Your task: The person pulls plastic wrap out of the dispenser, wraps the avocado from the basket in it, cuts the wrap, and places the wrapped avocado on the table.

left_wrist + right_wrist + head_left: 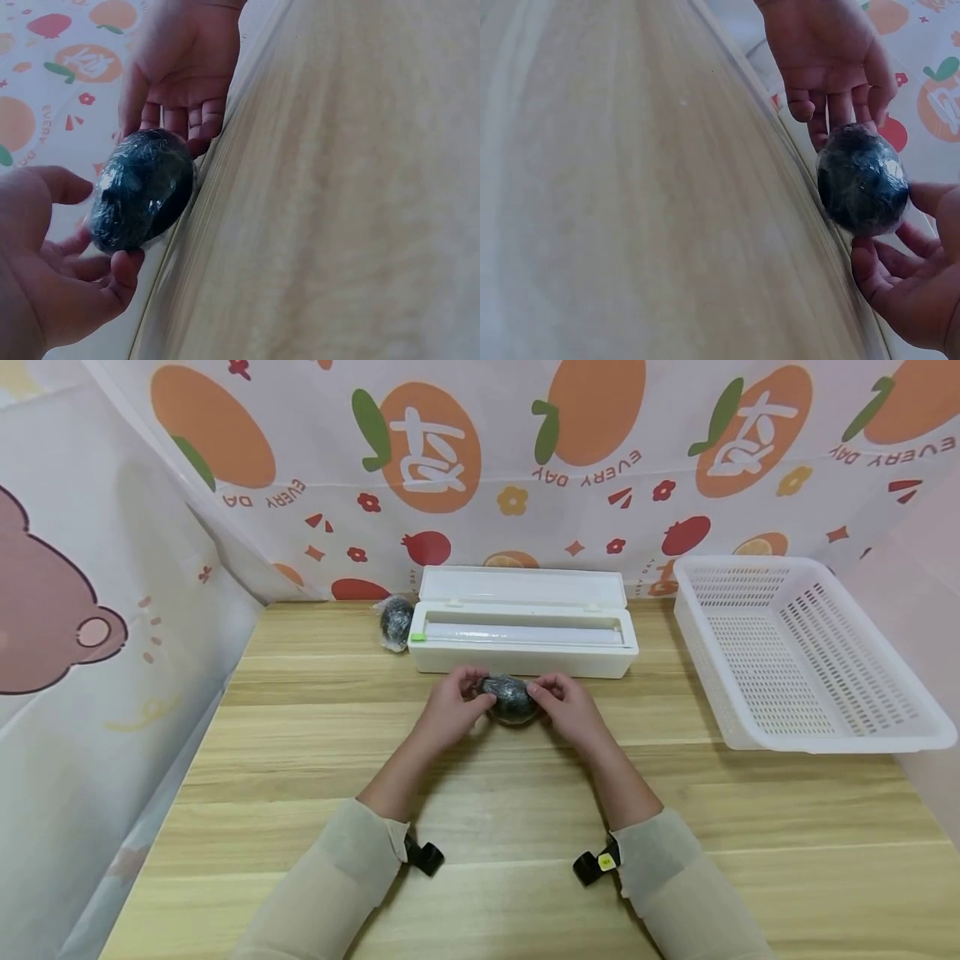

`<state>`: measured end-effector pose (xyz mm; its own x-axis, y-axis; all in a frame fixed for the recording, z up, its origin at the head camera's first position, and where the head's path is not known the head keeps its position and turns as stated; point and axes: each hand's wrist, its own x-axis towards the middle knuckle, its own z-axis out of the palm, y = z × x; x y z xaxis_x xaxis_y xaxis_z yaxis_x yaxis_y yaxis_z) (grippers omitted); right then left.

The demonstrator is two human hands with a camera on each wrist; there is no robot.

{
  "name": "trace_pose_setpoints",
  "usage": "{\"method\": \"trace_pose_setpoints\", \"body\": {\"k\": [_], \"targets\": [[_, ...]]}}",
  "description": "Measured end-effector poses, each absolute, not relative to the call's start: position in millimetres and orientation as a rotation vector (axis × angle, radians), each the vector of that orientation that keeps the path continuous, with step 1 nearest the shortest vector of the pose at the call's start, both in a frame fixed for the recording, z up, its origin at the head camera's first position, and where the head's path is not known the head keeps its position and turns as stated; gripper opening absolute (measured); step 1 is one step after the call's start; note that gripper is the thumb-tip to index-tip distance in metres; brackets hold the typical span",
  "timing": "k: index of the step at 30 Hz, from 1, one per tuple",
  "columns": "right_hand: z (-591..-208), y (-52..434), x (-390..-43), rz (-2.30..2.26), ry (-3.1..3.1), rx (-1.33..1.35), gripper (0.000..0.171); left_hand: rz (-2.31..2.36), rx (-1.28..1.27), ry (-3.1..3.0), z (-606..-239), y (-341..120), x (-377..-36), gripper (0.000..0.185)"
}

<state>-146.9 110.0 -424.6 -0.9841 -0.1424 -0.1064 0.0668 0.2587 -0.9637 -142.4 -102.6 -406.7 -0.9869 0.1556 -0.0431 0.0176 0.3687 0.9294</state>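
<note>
A dark, oval avocado (512, 700) in clear cling film is held between the two hands at the middle of the table, in front of a white box. My left hand (452, 706) grips its left end with thumb and fingers. At the opposite end, the fingers and thumb of my right hand (567, 708) hold it. Glossy, wrinkled film covers the avocado (142, 191) in the left wrist view. In the right wrist view the avocado (862, 180) sits between both hands' fingertips, and the palms stay off it.
Behind the hands stands the white cling film box (522, 660), lid up, a roll (517, 633) inside. Left of it lies another film-wrapped dark avocado (396, 622). A white plastic basket (817, 742) stands at the right. A printed cloth (510, 460) hangs behind the wooden table (517, 893).
</note>
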Motion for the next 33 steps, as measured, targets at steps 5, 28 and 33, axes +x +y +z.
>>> {"method": "trace_pose_setpoints", "body": {"k": [5, 28, 33], "targets": [[-424, 111, -148, -1.892, 2.292, -0.004, 0.041, 1.643, 0.140, 2.552, -409, -105, -145, 0.041], [-431, 114, -150, -1.970, 2.352, 0.058, 0.036, 1.574, 0.110, 2.693, -419, -103, -152, 0.037], [-432, 114, -150, -1.986, 2.354, 0.039, 0.036, 1.579, 0.145, 2.680, -421, -103, -154, 0.040]]}}
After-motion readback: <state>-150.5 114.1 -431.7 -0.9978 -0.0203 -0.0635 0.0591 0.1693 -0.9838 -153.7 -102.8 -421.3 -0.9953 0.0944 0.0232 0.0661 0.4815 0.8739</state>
